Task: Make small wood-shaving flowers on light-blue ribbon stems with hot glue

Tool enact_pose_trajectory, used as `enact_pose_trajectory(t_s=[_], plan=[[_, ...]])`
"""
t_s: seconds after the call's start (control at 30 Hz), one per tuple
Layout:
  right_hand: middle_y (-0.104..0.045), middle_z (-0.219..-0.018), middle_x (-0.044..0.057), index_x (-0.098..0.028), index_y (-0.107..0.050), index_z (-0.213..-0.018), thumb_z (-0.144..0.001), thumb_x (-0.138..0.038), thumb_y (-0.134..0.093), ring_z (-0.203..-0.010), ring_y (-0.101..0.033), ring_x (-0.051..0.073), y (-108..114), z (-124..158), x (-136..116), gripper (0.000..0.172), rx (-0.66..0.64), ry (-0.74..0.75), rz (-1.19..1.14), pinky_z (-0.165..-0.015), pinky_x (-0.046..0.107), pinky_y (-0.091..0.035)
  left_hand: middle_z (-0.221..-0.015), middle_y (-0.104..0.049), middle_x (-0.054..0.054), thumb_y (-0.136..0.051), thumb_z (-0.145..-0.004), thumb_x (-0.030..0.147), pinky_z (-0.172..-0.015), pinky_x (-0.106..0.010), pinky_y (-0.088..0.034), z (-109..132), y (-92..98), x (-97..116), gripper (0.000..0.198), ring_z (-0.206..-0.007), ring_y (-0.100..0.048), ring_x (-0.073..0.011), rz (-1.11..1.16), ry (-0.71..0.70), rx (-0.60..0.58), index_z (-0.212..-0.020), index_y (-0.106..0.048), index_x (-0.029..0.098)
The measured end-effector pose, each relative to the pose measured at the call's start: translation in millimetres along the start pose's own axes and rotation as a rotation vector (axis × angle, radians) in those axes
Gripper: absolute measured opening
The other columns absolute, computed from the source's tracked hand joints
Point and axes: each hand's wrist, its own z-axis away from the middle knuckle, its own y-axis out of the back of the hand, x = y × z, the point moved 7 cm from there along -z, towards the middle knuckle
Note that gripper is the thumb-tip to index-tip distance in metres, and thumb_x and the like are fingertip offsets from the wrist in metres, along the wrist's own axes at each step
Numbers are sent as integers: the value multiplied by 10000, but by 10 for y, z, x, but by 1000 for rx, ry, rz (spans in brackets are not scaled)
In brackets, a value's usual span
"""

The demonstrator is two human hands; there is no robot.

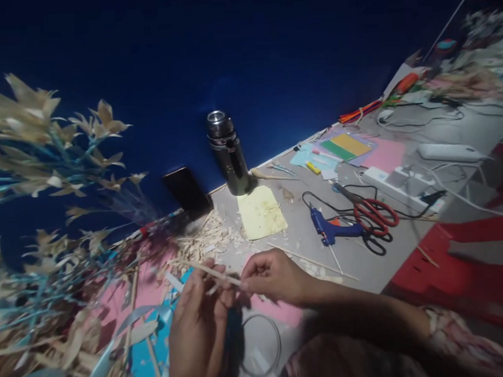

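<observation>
A thin pale wooden stick (214,272) runs between my two hands above the near part of the table. My left hand (202,307) cradles it with bent fingers, the stick passing over the fingertips. At its right end, my right hand (270,276) pinches it between thumb and fingers. Something pale lies under the stick in my left fingers, too blurred to name. Below the hands, a thin wire ring (280,347) rests on the table. Behind them are a heap of pale shavings (207,237) and a yellow paper sheet (259,214).
A dark flask (229,161) and a phone (187,192) stand by the blue wall. To the right lie a blue glue gun (323,226), scissors (374,217) and a power strip (402,189) with cables. Pale artificial flowers (53,133) crowd the left. A red chair (446,267) adjoins the table.
</observation>
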Motion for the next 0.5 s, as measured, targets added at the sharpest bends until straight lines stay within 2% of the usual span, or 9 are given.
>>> enact_pose_trajectory(t_s=[0.1,0.2,0.3,0.43,0.5], plan=[[-610,-545,-43,-147,-691,-750,-744,-295,-759,-439,-468,72,60,3,37,163,44,29,22,-412,181,-315,-712,-683,-5,-871,-703,398,-560,-213,-524,54,-67,-149,289,-615,-611,-127,-152,-12,-124,-812,-723,176],[-646,-581,-25,-144,-680,-763,-739,-268,-770,-481,-516,84,49,-2,83,155,16,35,37,-437,178,-343,-637,-655,13,-885,-683,361,-541,-196,-468,59,-24,-246,293,-564,-568,-107,-270,-30,-111,-718,-666,169],[-664,-601,-17,-150,-653,-752,-733,-250,-763,-483,-526,83,15,-15,136,150,-27,11,-2,-442,176,-368,-614,-656,9,-862,-691,341,-556,-212,-460,37,-2,-288,277,-552,-565,-115,-291,-3,-119,-699,-644,170],[-664,-605,-15,-157,-629,-727,-738,-287,-768,-466,-519,82,-35,-25,180,190,-85,-30,-71,-430,182,-377,-566,-612,14,-821,-715,324,-563,-218,-453,19,-7,-246,241,-543,-552,-120,-337,-19,-150,-659,-644,168],[-629,-582,-31,-157,-637,-736,-745,-302,-778,-478,-521,86,-26,-30,184,202,-64,-19,-50,-444,185,-383,-555,-582,23,-809,-720,335,-540,-213,-438,8,21,-201,258,-530,-529,-118,-384,-65,-136,-630,-626,177]])
